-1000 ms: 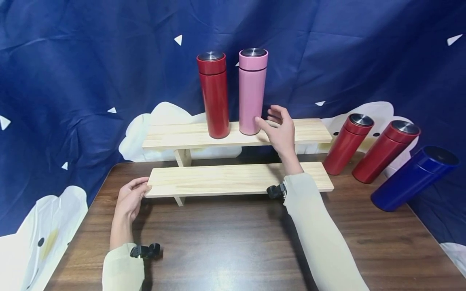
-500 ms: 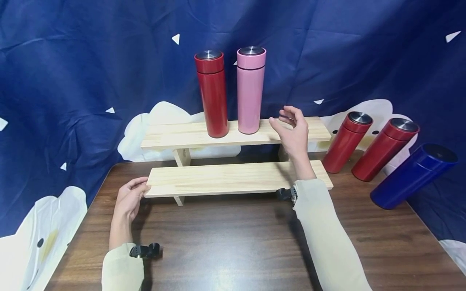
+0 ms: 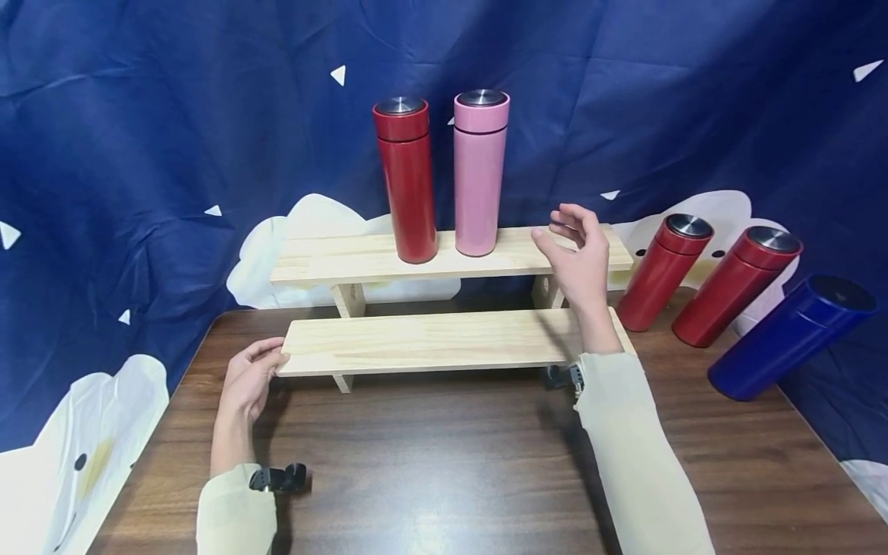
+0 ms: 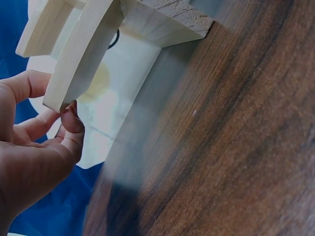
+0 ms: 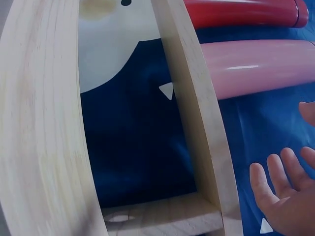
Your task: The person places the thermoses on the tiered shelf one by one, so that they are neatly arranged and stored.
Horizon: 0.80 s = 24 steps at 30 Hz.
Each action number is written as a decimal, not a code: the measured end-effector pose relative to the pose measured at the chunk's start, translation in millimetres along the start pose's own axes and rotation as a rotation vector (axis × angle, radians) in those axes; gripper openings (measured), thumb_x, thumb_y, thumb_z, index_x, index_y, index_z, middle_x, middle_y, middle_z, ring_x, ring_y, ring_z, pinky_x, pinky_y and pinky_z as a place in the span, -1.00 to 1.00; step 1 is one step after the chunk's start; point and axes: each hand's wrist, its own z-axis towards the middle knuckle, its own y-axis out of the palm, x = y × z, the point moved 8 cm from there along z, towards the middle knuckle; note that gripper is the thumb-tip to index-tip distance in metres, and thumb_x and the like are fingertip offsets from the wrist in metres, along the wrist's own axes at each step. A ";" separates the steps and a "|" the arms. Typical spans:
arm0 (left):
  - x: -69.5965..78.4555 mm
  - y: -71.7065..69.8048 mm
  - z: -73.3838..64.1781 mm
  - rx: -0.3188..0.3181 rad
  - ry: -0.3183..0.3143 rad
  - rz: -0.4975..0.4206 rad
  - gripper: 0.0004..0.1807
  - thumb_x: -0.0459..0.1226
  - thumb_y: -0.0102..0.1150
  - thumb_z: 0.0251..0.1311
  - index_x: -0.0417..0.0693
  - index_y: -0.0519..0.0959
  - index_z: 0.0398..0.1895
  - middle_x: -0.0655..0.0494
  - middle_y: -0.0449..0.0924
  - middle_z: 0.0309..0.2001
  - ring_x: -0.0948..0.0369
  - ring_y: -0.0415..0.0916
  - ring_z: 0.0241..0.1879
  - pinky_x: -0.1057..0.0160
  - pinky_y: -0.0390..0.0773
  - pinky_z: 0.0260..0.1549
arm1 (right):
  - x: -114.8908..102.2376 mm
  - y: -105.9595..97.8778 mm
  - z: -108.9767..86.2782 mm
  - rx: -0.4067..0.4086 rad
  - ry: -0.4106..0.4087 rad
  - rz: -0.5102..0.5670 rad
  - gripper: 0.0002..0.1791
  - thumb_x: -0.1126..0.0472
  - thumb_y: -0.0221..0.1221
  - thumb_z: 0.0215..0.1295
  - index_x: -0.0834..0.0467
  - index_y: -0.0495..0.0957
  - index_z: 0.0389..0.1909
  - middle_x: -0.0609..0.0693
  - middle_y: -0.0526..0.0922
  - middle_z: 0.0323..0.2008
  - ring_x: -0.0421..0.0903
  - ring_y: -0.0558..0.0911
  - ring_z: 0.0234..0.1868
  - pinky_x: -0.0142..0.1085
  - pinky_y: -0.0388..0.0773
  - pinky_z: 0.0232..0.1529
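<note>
My left hand (image 3: 248, 379) pinches the left end of the lower board of a two-tier wooden shelf (image 3: 444, 339); in the left wrist view, finger and thumb lie on either side of the board's corner (image 4: 69, 83). A pink thermos flask (image 3: 480, 177) and a red thermos flask (image 3: 408, 185) stand upright side by side on the upper board. To the right of the pink flask, my right hand (image 3: 581, 254) hovers near the upper board, fingers spread and loosely bent, holding nothing. The right wrist view shows a gap between that hand (image 5: 290, 196) and the pink flask (image 5: 261, 66).
Right of the shelf, two more red thermos flasks (image 3: 664, 274) (image 3: 737, 289) and a blue one (image 3: 787, 339) stand on the brown wooden table (image 3: 430, 462). A blue curtain (image 3: 208, 116) with white shapes hangs behind and at the sides.
My right hand has moved off the pink flask and shifted right along the upper board. The flask stays standing on the shelf. My left hand keeps its place.
</note>
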 end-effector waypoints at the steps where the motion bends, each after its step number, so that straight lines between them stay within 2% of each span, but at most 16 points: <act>1: 0.2 0.3 0.0 -0.002 0.003 0.000 -0.60 -0.54 0.11 0.25 -0.41 0.42 0.17 0.22 0.59 -0.24 0.35 0.52 -0.26 0.49 0.53 -0.28 | -1.0 -1.9 -0.6 0.003 -0.002 0.004 -0.43 0.32 0.39 0.19 0.29 0.46 0.22 0.07 0.61 0.04 0.05 0.59 0.10 -0.32 0.58 0.01; 7: 1.2 0.8 -0.5 -0.006 0.011 -0.023 -0.61 -0.54 0.12 0.25 -0.41 0.44 0.15 0.20 0.59 -0.23 0.35 0.53 -0.27 0.49 0.54 -0.28 | 0.0 -18.0 -1.1 0.035 0.003 -0.005 -0.46 0.34 0.38 0.18 0.23 0.48 0.20 -0.07 0.62 -0.01 0.01 0.59 0.08 -0.36 0.57 -0.03; 19: 0.0 0.6 1.2 -0.007 0.027 -0.041 -0.69 -0.57 0.13 0.23 -0.36 0.50 0.05 0.17 0.59 -0.26 0.34 0.51 -0.32 0.48 0.52 -0.32 | -0.9 -49.5 -5.9 0.129 0.011 -0.022 -0.49 0.36 0.40 0.15 0.13 0.55 0.15 -0.06 0.66 -0.03 -0.01 0.62 0.04 -0.42 0.57 -0.09; 24: 0.0 0.1 1.4 -0.003 0.024 -0.035 -0.66 -0.57 0.13 0.23 -0.40 0.48 0.09 0.17 0.58 -0.24 0.34 0.51 -0.32 0.48 0.52 -0.31 | 1.1 -60.0 -9.5 0.160 0.008 -0.021 -0.52 0.37 0.39 0.16 0.10 0.57 0.12 0.06 0.66 -0.01 -0.03 0.63 0.00 -0.45 0.57 -0.10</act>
